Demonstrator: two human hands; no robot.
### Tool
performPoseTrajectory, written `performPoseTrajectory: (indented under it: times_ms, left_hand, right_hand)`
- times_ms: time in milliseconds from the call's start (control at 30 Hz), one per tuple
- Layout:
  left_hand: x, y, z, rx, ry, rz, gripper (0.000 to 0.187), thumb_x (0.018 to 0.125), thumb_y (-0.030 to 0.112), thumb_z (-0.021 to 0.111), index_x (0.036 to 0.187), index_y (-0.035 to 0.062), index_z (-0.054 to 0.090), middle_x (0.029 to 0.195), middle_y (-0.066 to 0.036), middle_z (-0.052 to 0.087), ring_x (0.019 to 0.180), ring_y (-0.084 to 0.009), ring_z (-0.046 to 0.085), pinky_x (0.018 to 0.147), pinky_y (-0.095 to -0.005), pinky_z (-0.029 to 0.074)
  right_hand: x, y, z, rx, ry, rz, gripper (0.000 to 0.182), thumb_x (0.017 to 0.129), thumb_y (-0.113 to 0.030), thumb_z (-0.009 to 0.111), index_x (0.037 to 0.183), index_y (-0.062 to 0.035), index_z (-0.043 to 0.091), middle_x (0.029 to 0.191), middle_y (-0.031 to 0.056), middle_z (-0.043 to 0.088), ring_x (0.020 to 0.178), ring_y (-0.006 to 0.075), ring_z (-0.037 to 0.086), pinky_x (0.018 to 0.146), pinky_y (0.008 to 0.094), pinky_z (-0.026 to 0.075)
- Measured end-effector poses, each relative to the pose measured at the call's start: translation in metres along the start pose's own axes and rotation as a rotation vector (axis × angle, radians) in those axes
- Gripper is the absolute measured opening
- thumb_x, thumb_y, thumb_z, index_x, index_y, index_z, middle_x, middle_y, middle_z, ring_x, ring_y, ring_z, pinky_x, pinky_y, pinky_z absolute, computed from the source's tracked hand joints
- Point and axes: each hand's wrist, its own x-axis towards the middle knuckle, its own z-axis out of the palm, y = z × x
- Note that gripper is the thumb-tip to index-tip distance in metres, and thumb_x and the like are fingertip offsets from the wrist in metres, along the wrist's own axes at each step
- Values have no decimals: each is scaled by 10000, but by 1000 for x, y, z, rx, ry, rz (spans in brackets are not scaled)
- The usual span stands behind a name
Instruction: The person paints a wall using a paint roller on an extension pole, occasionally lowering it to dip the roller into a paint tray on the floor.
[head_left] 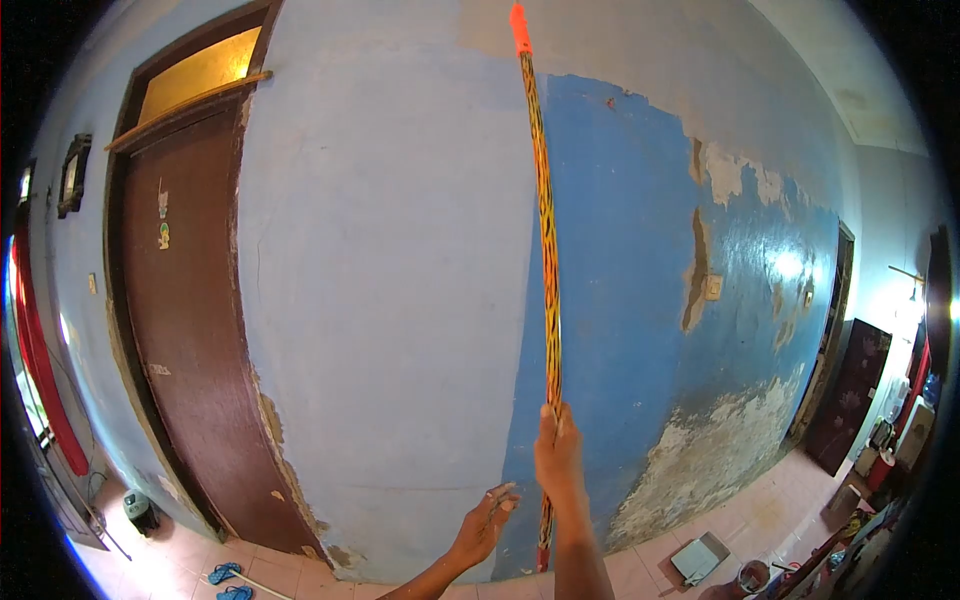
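Observation:
A long pole (547,240) with a yellow, orange and black streaked pattern stands nearly upright in front of the wall. Its top ends in a bright orange cap (521,32), and a red part shows at its lower end. My right hand (560,455) is wrapped round the lower part of the pole. Just left of it, my left hand (484,528) is apart from the pole, its fingers loosely bent and holding nothing I can see. Behind both hands is the wall (400,280), pale blue on the left and deeper blue on the right.
A brown door (185,320) is at left. Blue sandals (232,592) and a dark green object (140,512) lie on the tiled floor. Peeling plaster surrounds a wall switch (713,287). A grey tray (700,558) and a bucket (753,576) stand at lower right, beside household clutter.

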Motion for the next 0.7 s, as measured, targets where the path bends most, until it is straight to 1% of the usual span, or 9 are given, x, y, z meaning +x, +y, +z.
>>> performPoseTrajectory:
  times_ms: [133, 200, 233, 300, 367, 533, 600, 667, 700]
  left_hand:
    - [9, 10, -1, -15, -12, -115, 445, 1062, 264, 412, 1406, -17, 381, 1248, -184, 570, 1136, -263, 582, 965, -348, 462]
    - [19, 4, 0, 37, -37, -24, 545, 1056, 393, 391, 1422, -11, 377, 1257, -170, 569, 1164, -244, 563, 964, -367, 474]
    - [26, 3, 2, 38, -38, -23, 545, 1056, 393, 391, 1422, -11, 377, 1257, -170, 569, 1164, -244, 563, 964, -367, 474]
    - [39, 3, 9, 36, -77, -8, 522, 1061, 371, 384, 1409, -19, 380, 1230, -165, 577, 1136, -227, 567, 933, -357, 481]
    - [47, 18, 17, -32, -113, -6, 491, 1063, 362, 380, 1366, -23, 402, 1191, -159, 589, 1105, -218, 575, 913, -351, 484]
    - [42, 20, 25, -151, -131, -42, 388, 1069, 332, 370, 1224, -13, 456, 1024, -129, 628, 972, -186, 599, 841, -345, 488]
    - [28, 15, 29, -203, -155, -39, 302, 1071, 286, 382, 1142, 3, 460, 900, -75, 626, 858, -150, 596, 765, -317, 474]
    - [12, 0, 31, -232, -166, -60, 304, 1072, 280, 377, 1160, 2, 461, 898, -84, 630, 858, -157, 591, 761, -320, 469]
    - [9, 0, 32, -262, -182, -77, 307, 1074, 274, 372, 1178, 0, 462, 896, -93, 633, 858, -164, 586, 757, -323, 465]
  right_hand:
    - [-66, 57, 2, 29, -32, 22, 368, 1030, -348, 438, 1074, 10, 512, 677, 167, 554, 565, 270, 551, 509, 407, 418]
    - [-108, 99, 11, 9, -38, 31, 343, 1031, -301, 439, 1159, 9, 508, 681, 160, 557, 558, 228, 540, 504, 385, 417]
    - [-131, 122, 15, -10, -64, 64, 355, 1036, -266, 430, 1241, 14, 506, 683, 157, 561, 556, 204, 532, 502, 371, 417]
    - [-174, 165, 24, 25, -83, 208, 337, 1023, -239, 431, 1206, 32, 515, 737, 135, 567, 581, 176, 541, 513, 335, 420]
    - [-213, 228, 41, -283, 57, -178, 453, 1014, -354, 438, 1256, 22, 507, 920, 276, 633, 799, 453, 623, 634, 494, 487]
    - [-269, 238, 22, -211, 63, -70, 347, 1011, -310, 447, 1156, -6, 532, 928, 260, 636, 792, 455, 613, 631, 465, 497]
    - [-287, 248, 16, -183, 35, -44, 313, 1009, -291, 453, 1123, -11, 535, 925, 263, 630, 780, 455, 604, 620, 457, 492]
    - [-305, 255, 11, -251, 13, 45, 301, 996, -261, 506, 1169, -18, 545, 884, 188, 651, 702, 381, 603, 597, 426, 491]
    - [-309, 252, 9, -251, 9, 45, 301, 996, -261, 506, 1169, -18, 545, 884, 188, 651, 702, 381, 603, 597, 426, 491]
